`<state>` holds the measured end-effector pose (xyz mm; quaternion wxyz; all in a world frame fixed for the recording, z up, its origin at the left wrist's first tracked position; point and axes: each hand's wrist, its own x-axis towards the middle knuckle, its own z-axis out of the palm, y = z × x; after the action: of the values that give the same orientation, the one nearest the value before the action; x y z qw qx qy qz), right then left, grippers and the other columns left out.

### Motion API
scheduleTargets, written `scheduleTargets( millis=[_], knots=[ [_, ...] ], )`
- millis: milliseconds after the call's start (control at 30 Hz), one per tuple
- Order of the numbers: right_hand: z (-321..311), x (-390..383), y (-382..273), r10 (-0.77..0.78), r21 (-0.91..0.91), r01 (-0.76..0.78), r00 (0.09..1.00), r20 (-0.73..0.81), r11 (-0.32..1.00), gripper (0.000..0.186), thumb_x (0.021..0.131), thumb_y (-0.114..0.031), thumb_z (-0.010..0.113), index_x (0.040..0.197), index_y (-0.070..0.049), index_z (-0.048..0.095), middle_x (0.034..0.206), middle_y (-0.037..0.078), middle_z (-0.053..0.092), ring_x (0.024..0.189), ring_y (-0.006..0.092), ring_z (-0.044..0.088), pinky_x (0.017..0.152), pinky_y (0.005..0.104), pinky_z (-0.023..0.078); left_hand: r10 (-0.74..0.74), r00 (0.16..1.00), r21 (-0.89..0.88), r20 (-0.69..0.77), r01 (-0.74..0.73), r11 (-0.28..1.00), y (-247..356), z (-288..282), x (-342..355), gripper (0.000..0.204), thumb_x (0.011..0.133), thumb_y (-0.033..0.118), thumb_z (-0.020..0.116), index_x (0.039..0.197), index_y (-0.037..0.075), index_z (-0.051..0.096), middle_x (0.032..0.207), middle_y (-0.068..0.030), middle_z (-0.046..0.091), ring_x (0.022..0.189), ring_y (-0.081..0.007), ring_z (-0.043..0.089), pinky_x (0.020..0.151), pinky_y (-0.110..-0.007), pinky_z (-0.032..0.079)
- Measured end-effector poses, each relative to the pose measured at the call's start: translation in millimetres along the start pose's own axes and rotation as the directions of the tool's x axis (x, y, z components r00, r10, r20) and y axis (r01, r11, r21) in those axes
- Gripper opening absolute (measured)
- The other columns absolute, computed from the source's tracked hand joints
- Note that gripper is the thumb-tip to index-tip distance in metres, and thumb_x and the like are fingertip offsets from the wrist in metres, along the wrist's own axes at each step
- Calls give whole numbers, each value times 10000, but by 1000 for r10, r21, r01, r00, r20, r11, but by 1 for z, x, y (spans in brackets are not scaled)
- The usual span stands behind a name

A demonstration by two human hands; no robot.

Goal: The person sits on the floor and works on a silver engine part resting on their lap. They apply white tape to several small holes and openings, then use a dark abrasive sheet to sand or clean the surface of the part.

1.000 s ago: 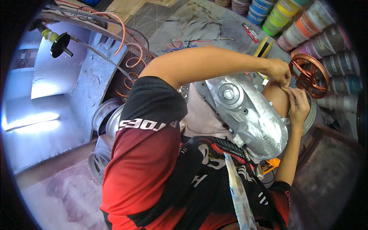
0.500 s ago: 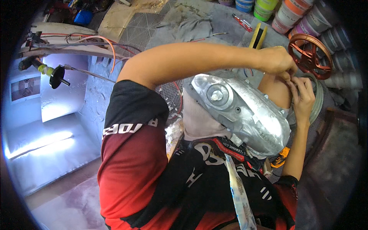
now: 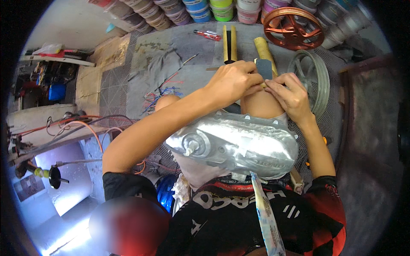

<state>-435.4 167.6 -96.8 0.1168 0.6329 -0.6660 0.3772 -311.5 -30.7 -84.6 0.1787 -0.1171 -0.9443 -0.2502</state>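
Note:
A silver metal engine cover lies across my lap below my hands. My left hand is closed, fingertips pinched on a small yellowish piece over my bare knee. From the right, my right hand pinches the same piece with thumb and fingers, nearly touching the left; the piece's exact shape is mostly hidden. Just beyond the fingers is a dark grey flat rectangle. Yellow rolls lie on the grey mat beyond it.
Stacked paint tubs line the back. A copper wheel and grey wheel sit right, a red tool and wires on the mat. Left are hoses, a hanging power tool and a lit metal booth.
The view has swung, bringing the mat and tubs upright ahead. Both hands and the cover sit further left in the picture. The dark rectangle now shows beyond the fingers, which still pinch together.

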Motion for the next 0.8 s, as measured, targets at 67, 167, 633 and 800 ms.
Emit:
scheduleTargets(
  millis=[67,167,633,800],
  knots=[
    [-2,0,-4,31,-11,-31,1000,5,999,236,761,-57,802,989,-27,748,838,84,642,803,265,640,687,372,538,-19,1000,-54,-11,18,998,0,2,1,138,843,185,765,915,68,747,868,-102,656,822,-305,661,694,-424,550],
    [0,-6,-5,50,-22,-50,999,15,999,230,757,-43,797,980,-16,743,835,87,635,785,267,633,664,364,536,-30,1000,-81,-9,29,996,6,2,0,135,826,167,777,911,66,748,860,-102,652,808,-306,653,692,-424,548],
    [0,-5,-4,45,-50,-44,999,27,998,226,734,-53,780,949,-5,731,854,73,633,767,246,635,624,341,532,9,1000,-116,-30,-13,993,4,8,-6,170,775,117,787,919,64,713,900,-92,613,804,-287,618,696,-396,534],
    [-1,-3,-1,19,-11,-19,999,44,1000,223,717,-72,746,929,-6,724,876,79,637,813,266,653,661,348,549,18,1000,-132,-3,-19,991,3,4,-5,247,746,126,821,973,84,733,924,-85,613,831,-267,606,699,-393,528]
  ],
)
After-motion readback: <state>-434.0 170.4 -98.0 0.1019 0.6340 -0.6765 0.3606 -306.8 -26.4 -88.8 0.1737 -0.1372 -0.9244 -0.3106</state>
